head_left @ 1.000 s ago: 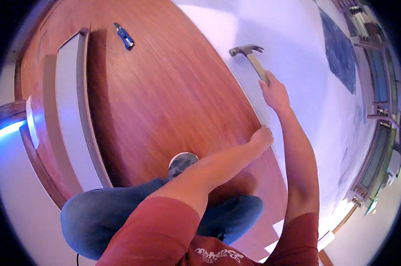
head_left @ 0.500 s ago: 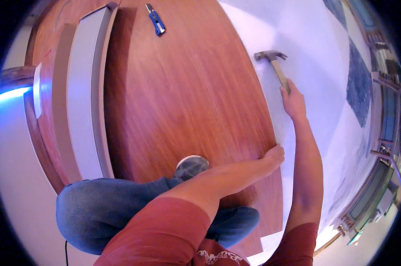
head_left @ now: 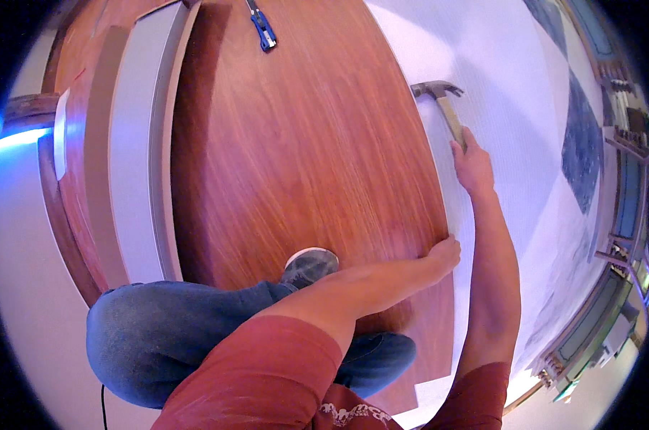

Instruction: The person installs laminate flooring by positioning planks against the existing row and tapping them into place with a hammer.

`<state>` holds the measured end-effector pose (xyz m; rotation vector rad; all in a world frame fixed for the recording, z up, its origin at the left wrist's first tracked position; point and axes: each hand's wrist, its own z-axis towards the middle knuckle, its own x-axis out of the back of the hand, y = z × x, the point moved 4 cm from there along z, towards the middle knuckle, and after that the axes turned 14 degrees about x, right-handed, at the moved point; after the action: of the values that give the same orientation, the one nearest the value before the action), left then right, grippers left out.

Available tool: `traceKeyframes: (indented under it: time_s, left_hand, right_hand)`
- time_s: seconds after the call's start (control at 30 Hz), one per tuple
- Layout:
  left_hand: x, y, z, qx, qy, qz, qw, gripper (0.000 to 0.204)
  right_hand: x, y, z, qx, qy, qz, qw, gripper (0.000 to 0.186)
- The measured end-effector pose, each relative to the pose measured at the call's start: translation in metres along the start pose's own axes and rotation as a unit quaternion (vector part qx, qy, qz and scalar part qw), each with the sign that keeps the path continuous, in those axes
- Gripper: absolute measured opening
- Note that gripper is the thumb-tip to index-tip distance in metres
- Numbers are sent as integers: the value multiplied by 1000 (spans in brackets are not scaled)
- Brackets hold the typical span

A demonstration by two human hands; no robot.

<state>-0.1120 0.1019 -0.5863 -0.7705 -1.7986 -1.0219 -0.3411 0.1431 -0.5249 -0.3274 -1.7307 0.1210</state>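
Note:
My right hand (head_left: 473,166) grips the wooden handle of a claw hammer (head_left: 432,91), whose metal head lies beside the long edge of the reddish wood-look flooring (head_left: 303,143), over the white sheet (head_left: 511,122). My left hand (head_left: 446,254) is lower down on that same flooring edge, its fingers curled; what they grip, if anything, is hidden. A blue utility knife (head_left: 262,29) rests on the wood surface at the top.
Long grey and brown strips (head_left: 138,143) stand along the left, casting shadow. My bent jeans leg (head_left: 167,337) and shoe (head_left: 310,265) occupy the lower middle. Dark patches (head_left: 579,143) mark the white area at right, with wooden furniture (head_left: 618,193) beyond.
The view has shifted, so the knife and flooring appear farther right. The hammer head has come closer to the flooring edge. My left hand stays at the edge.

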Motion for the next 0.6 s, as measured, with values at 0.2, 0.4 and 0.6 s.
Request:
traceKeyframes:
  time_s: [0.2,0.4,0.6]
  left_hand:
    - [-4,1,-5,-10,-2,22,1000,29]
    - [-5,1,-4,0,21,4,1000,32]
    - [-7,-3,-2,10,2,0,1000,34]
  right_hand:
    - [-1,2,5,22,-25,-36,999,55]
    - [-9,-13,6,31,-36,-22,999,55]
    - [-6,-11,17,5,-2,-7,1000,53]
